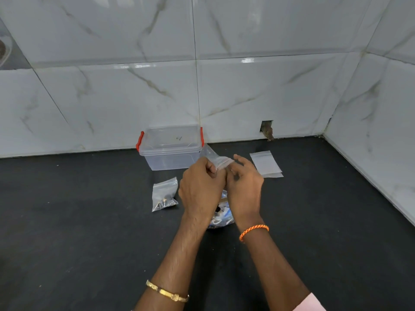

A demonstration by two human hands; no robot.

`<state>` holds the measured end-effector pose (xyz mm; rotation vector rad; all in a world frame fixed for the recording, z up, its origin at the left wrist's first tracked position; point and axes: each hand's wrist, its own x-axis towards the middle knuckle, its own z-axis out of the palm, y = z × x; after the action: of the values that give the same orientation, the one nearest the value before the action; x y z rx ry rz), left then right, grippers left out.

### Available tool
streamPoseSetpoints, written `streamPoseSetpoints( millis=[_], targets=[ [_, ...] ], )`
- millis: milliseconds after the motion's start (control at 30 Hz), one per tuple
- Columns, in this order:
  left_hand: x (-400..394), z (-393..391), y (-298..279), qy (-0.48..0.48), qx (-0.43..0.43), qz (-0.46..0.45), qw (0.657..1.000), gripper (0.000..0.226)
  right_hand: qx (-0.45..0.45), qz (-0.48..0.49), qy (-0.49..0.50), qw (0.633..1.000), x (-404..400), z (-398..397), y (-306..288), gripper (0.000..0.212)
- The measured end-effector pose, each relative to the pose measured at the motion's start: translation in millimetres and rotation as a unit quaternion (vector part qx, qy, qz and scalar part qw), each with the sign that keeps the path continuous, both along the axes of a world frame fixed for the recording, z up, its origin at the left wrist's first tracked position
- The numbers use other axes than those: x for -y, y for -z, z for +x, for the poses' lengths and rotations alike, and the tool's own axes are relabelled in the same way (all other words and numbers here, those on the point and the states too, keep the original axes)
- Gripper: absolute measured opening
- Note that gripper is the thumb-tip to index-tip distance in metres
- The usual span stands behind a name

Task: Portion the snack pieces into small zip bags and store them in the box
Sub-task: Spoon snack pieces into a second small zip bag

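Observation:
Above the black counter, my left hand [201, 187] and my right hand [243, 187] meet, both pinching a small clear zip bag [215, 159] that sticks up between them. Under my wrists lies a blue and white snack packet [221, 215], partly hidden. One filled zip bag [165, 195] holding dark pieces rests to the left of my hands. At the back, against the wall, stands a clear plastic box [170, 148] with red latches and its lid on. A small stack of flat, unfilled zip bags [266, 163] lies to the right.
Marble-look wall tiles rise behind and to the right, forming a corner at the back right. A small hole in the tile [267, 129] sits near the counter's rear edge. The black counter [78, 209] stretches left and toward me.

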<state>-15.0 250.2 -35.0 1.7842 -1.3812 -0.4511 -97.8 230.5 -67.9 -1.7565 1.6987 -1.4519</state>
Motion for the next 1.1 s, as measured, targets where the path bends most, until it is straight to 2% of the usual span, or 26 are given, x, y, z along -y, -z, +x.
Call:
streamPoseSetpoints(
  millis=[67,133,167,200,233,300,333,400,500,567,667,733,967,1033,1100],
  targets=[
    [-8,5,-7,0.038,-0.04,0.026,0.998,0.037,0.037,-0.001,-0.033,0.999,6,-8,-7,0.015],
    [-10,15,-16,0.011,-0.104,0.029,0.994,0.052,0.074,0.011,-0.087,0.993,9,-17,-15,0.019],
    [-7,22,-19,-0.019,-0.172,0.03,0.985,0.058,0.084,0.012,-0.108,0.991,10,-19,-20,0.023],
    [-1,30,-21,-0.032,-0.272,0.051,0.961,0.063,0.076,0.0,-0.121,0.99,11,-21,-23,0.027],
    [6,37,-23,-0.024,-0.389,0.094,0.916,0.067,0.053,-0.021,-0.132,0.99,13,-22,-25,0.029],
    [19,46,-25,0.007,-0.574,0.172,0.801,0.076,-0.019,-0.065,-0.162,0.984,16,-22,-25,0.024],
    [25,49,-25,0.019,-0.623,0.194,0.758,0.079,-0.053,-0.074,-0.179,0.98,17,-20,-26,0.022],
    [34,48,-26,0.035,-0.677,0.209,0.705,0.078,-0.109,-0.061,-0.221,0.967,18,-15,-24,0.027],
    [41,38,-28,0.082,-0.748,0.192,0.631,0.048,-0.161,-0.049,-0.261,0.951,19,-10,-19,0.029],
    [44,33,-24,0.07,-0.76,0.17,0.623,0.03,-0.172,-0.051,-0.243,0.953,19,-10,-17,0.023],
    [49,30,-15,0.044,-0.761,0.147,0.631,0.021,-0.171,-0.025,-0.204,0.964,19,-10,-21,0.02],
    [51,30,-10,0.039,-0.761,0.142,0.632,0.016,-0.196,0.008,-0.197,0.961,20,-9,-23,0.028],
    [56,33,4,0.053,-0.689,0.179,0.701,0.012,-0.284,0.032,-0.143,0.947,21,-8,-29,0.031],
    [57,33,6,0.05,-0.697,0.173,0.694,0.009,-0.233,0.034,-0.189,0.954,19,-6,-32,0.022],
    [55,37,7,0.039,-0.728,0.158,0.666,0.012,-0.073,0.046,-0.239,0.967,16,-11,-35,0.017]
  ],
)
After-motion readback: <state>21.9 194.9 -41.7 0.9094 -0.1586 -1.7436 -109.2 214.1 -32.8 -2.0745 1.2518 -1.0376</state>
